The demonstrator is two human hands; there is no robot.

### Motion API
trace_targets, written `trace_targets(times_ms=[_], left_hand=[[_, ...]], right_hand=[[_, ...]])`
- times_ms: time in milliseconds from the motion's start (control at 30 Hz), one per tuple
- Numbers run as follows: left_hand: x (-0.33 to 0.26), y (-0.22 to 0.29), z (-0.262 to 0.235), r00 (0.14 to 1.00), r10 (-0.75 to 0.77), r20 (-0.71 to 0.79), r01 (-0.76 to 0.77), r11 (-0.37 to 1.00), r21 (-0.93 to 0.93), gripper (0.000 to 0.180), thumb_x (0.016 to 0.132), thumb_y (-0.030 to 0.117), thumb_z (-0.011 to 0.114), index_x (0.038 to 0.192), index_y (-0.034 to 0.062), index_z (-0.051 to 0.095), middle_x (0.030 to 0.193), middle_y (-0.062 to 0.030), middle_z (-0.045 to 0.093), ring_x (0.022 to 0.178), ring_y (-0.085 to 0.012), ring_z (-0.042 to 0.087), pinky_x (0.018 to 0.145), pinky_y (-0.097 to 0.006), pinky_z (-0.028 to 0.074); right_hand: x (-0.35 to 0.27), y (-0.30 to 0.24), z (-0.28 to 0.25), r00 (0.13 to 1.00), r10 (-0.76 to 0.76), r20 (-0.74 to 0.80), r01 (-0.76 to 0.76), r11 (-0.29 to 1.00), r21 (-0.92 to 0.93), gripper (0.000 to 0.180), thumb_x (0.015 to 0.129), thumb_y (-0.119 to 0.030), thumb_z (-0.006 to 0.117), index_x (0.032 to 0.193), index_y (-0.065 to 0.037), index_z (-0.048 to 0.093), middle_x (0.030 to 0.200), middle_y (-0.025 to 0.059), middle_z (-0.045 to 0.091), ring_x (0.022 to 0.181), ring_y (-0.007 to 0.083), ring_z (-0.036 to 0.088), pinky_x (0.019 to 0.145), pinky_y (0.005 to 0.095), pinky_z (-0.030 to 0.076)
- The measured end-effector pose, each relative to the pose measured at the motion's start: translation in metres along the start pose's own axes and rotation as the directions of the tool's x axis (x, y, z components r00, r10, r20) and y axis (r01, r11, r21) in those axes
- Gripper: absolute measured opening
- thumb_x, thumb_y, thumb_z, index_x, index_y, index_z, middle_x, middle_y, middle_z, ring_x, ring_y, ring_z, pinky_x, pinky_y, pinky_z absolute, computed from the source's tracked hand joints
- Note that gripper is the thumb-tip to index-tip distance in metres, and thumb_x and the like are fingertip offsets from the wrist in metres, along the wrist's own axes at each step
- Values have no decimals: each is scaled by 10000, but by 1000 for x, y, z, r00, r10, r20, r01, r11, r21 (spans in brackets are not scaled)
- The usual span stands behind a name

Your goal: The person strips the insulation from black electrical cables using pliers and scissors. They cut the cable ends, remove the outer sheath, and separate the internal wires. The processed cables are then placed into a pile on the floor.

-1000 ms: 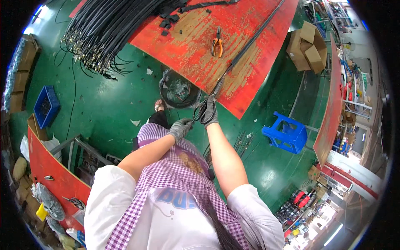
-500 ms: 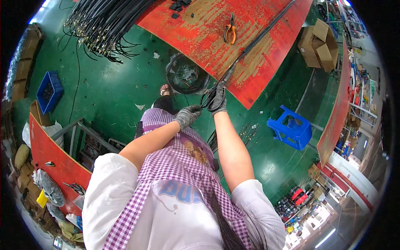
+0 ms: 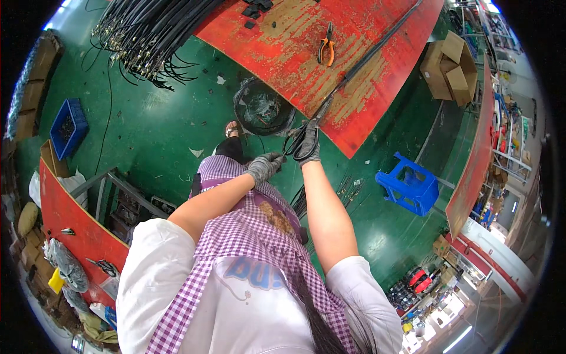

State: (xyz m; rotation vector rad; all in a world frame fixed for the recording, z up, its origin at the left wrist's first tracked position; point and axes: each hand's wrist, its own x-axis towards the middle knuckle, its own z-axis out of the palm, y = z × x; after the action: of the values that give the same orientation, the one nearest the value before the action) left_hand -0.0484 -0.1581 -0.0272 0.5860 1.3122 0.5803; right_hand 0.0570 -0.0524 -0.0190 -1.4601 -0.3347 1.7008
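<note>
Grey gloves cover both hands. My right hand (image 3: 309,146) is closed around a pair of black-handled scissors (image 3: 322,112) at the near corner of the red worktable (image 3: 354,127). The blades point up and away over the tabletop, in line with a long black cable (image 3: 377,45). Whether the blades touch the cable cannot be made out. Just left of the scissor handles, my left hand (image 3: 263,168) is closed with the fingertips together; what they pinch, if anything, is too small to see. Orange-handled pliers (image 3: 325,48) lie on the table beyond.
A thick bundle of black cables (image 3: 153,35) overhangs the table's left side. Below the table edge stands a round bin (image 3: 264,109) of scraps. A blue stool (image 3: 410,184) stands at right, an open cardboard box (image 3: 439,74) behind it. A blue crate (image 3: 69,128) sits far left.
Almost nothing differs. The view has shifted slightly, and both hands keep nearly the same place, the scissors still in the right.
</note>
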Motion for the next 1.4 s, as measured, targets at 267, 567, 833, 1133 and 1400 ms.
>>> trace_targets(times_ms=[267, 567, 833, 1133, 1400], left_hand=[[-16, 22, 5, 996, -85, -15, 82, 985, -154, 259, 790, 251, 511, 947, 49, 549, 686, -3, 531, 569, -78, 459, 507, -222, 391], [-4, 6, 9, 995, -77, 68, 93, 954, -285, 289, 787, 202, 520, 1001, 10, 493, 689, -24, 537, 565, -110, 485, 539, -224, 416], [9, -18, 2, 985, 133, 108, -82, 920, -384, 240, 829, 204, 437, 984, 33, 504, 606, 11, 467, 518, -89, 428, 469, -216, 368], [-23, 34, -18, 998, -51, 21, 54, 970, -238, 204, 811, 206, 419, 794, 69, 570, 551, 4, 461, 490, -73, 401, 460, -209, 335], [-10, 17, -20, 997, 3, 75, 2, 997, -76, 176, 812, 172, 465, 877, 48, 572, 678, 18, 536, 537, -65, 442, 501, -209, 386]], right_hand=[[-10, -9, 0, 989, -66, 135, 73, 996, -50, 404, 747, -450, 504, 1002, -139, 473, 649, -22, 483, 561, 103, 457, 492, 225, 381], [-17, -14, 12, 997, -29, 75, 34, 997, -70, 458, 726, -524, 476, 897, -99, 465, 603, 2, 485, 544, 111, 474, 501, 226, 372], [-5, -11, -18, 998, -6, 65, 14, 993, -120, 225, 766, -375, 500, 842, -163, 500, 635, -31, 465, 556, 105, 447, 467, 237, 352], [-83, -19, -131, 796, 596, -106, -606, 786, -125, 144, 773, -209, 513, 853, -108, 448, 633, 20, 458, 498, 116, 459, 432, 237, 390], [-102, -39, -76, 845, 308, 437, 464, -17, -886, 361, 682, -184, 625, 955, -35, 440, 707, 89, 489, 639, 162, 466, 581, 287, 404]])
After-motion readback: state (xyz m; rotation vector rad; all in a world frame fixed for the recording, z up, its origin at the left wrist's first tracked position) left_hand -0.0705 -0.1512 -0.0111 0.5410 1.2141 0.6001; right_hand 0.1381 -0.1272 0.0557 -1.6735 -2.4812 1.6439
